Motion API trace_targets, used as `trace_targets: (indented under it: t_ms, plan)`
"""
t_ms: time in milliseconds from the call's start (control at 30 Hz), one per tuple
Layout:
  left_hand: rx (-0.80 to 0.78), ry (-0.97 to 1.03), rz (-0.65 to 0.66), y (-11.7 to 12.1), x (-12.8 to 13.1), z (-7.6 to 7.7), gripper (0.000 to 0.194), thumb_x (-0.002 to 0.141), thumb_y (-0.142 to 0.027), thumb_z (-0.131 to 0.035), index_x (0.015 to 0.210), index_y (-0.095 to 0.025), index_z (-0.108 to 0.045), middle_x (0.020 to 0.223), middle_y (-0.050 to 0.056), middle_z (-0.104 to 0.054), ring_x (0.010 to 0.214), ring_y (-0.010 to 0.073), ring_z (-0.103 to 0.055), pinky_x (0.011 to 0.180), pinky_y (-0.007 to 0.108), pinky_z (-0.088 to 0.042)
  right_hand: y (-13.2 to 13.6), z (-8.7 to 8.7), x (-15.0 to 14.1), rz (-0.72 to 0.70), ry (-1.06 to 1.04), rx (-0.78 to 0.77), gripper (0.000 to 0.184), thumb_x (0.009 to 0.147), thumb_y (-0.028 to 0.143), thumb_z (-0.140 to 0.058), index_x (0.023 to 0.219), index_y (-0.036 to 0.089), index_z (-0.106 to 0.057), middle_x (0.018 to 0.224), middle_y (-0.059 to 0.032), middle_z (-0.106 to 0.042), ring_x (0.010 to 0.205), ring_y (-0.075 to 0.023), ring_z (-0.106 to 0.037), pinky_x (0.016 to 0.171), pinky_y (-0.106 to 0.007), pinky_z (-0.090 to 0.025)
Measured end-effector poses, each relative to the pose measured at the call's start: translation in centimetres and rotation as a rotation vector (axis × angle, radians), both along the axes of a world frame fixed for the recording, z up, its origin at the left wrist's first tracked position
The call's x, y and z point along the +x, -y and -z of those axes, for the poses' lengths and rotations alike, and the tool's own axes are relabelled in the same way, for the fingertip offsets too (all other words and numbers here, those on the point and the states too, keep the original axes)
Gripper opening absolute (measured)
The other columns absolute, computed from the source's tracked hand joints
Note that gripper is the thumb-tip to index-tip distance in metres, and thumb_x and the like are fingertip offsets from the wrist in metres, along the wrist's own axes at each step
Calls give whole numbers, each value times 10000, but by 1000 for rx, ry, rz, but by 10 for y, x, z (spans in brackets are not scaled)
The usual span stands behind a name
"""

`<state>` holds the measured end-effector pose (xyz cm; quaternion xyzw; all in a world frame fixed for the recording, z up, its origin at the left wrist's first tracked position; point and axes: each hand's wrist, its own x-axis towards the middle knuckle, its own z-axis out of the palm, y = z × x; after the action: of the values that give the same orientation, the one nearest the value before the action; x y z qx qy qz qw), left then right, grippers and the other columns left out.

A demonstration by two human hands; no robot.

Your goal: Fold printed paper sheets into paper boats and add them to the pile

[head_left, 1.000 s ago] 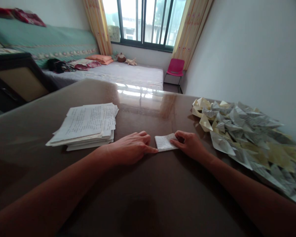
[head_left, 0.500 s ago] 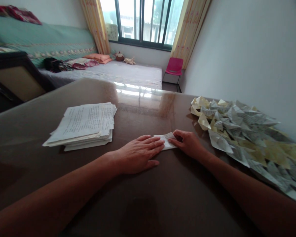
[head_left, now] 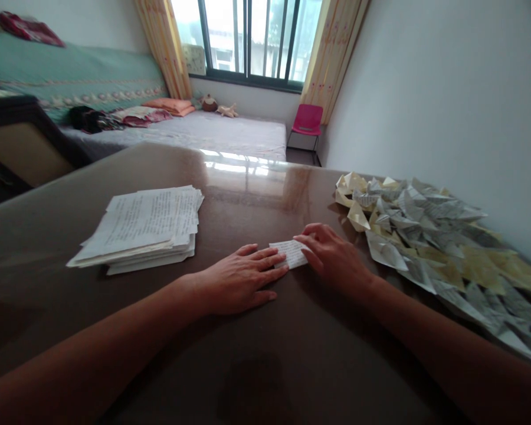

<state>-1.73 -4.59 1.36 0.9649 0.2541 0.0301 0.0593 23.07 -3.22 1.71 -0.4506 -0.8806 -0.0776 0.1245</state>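
A small folded sheet of paper (head_left: pixel 292 252) with writing on it lies on the brown tabletop (head_left: pixel 248 354) in front of me. My left hand (head_left: pixel 243 278) rests flat, its outstretched fingertips pressing on the paper's left end. At the right end, my right hand (head_left: pixel 331 255) has its fingers bent around the paper, index finger at the upper edge and thumb below. That hand hides part of the sheet.
On the left of the table stands a stack of written sheets (head_left: pixel 146 218). Many folded paper boats (head_left: pixel 407 218) cover the right side by the wall. Beyond the table are a bed (head_left: pixel 230 130) and a pink chair (head_left: pixel 307 120).
My right hand has shifted over the paper's right end, its fingers reaching further across the top. The left hand stays flat on the sheet. The whole view has shifted slightly.
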Motion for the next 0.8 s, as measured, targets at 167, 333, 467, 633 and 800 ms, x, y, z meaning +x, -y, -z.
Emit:
trace_targets:
  t_ms: [167, 333, 467, 633, 800]
  plan:
    - [-3, -8, -4, -1, 0, -1, 556, 967, -490, -321, 1468, -252, -278, 1519, 73, -329, 1415, 232, -262, 1131, 432, -179, 35, -4, -12, -179, 329, 32, 363, 909, 129, -451, 1255, 105, -557, 1232, -149, -589, 1074, -268, -513, 777, -381, -440]
    - [35, 3, 1, -3, 0, -1, 527, 962, -488, -353, 1443, -272, -330, 1498, 60, -372, 1394, 216, -311, 1126, 414, -199, 47, 3, -12, -99, 441, 75, 347, 870, 69, -437, 1164, 65, -622, 1247, -199, -580, 1023, -286, -525, 714, -399, -421]
    - [102, 30, 7, -4, -1, -4, 424, 960, -437, -406, 1350, -283, -467, 1407, 30, -506, 1331, 200, -416, 1095, 380, -259, 49, 0, -12, -30, 485, 65, 329, 842, 38, -436, 1073, 66, -669, 1174, -211, -613, 932, -277, -548, 674, -394, -411]
    - [162, 62, -12, -5, 0, -9, 251, 951, -360, -452, 1094, -284, -644, 1262, -18, -627, 1196, 175, -543, 1033, 349, -331, 54, -7, -17, 15, 537, 12, 292, 835, 32, -429, 977, 61, -683, 1050, -217, -648, 862, -275, -560, 616, -379, -400]
    - [221, 54, -135, -9, 2, -9, 374, 962, -408, -397, 794, -206, -663, 902, 19, -703, 887, 161, -634, 840, 317, -435, 40, -16, -10, 76, 416, -83, 208, 868, 90, -456, 916, 119, -656, 904, -145, -676, 838, -247, -592, 633, -337, -410]
